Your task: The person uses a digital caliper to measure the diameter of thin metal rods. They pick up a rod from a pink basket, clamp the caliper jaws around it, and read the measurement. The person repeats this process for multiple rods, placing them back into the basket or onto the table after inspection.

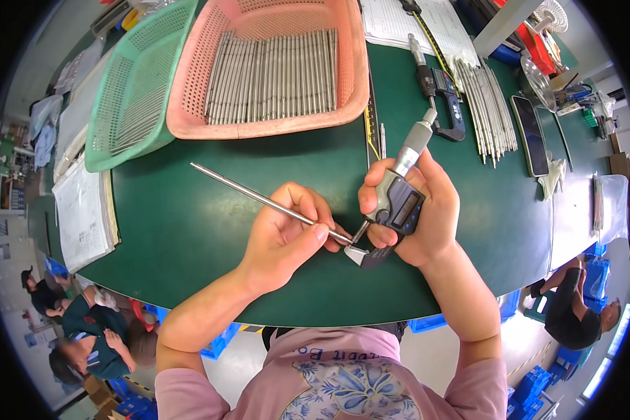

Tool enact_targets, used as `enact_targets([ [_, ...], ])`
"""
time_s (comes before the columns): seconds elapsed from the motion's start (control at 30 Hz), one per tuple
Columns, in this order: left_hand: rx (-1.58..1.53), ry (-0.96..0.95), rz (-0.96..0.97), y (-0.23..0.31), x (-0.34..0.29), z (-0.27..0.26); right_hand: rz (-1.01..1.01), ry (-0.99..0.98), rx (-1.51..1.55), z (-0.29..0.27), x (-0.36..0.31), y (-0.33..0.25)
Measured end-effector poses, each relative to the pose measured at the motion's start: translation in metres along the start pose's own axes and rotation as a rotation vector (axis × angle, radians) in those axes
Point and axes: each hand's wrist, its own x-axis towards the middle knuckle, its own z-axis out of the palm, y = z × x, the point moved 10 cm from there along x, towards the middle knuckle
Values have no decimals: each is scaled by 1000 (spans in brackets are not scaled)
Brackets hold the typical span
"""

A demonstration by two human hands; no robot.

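Note:
My left hand (290,234) is closed on a thin steel rod (248,192), pinched near its right end between thumb and fingers. The rod slants up to the left above the green table. Its near end sits at the jaws of a digital micrometer (399,199); whether both jaws touch it I cannot tell. My right hand (427,210) is wrapped round the micrometer, fingers about its frame, thimble pointing up and away. Beyond my hands stands a pink perforated basket (266,128) with many similar rods (269,77) lying side by side in it.
A green basket (101,140) with thin rods stands at the left, by a stack of papers (84,220). At the right lie a second micrometer (448,105), a bundle of rods (488,112) and a phone (530,136). Other people (91,336) sit beyond the table.

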Motion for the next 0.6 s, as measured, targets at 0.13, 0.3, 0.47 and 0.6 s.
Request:
enact_targets([
  [0.13,-4,-7,4,1,-1,-1,34,-8,25,0,1,4],
  [0.3,-8,-11,-8,0,-1,-1,22,-14,34,-1,1,5],
  [0.47,1,-23,-10,0,0,2,-11,-11,-41,-2,2,1],
  [0.6,42,34,-20,-2,-1,1,-18,43,-83,-5,-1,1],
])
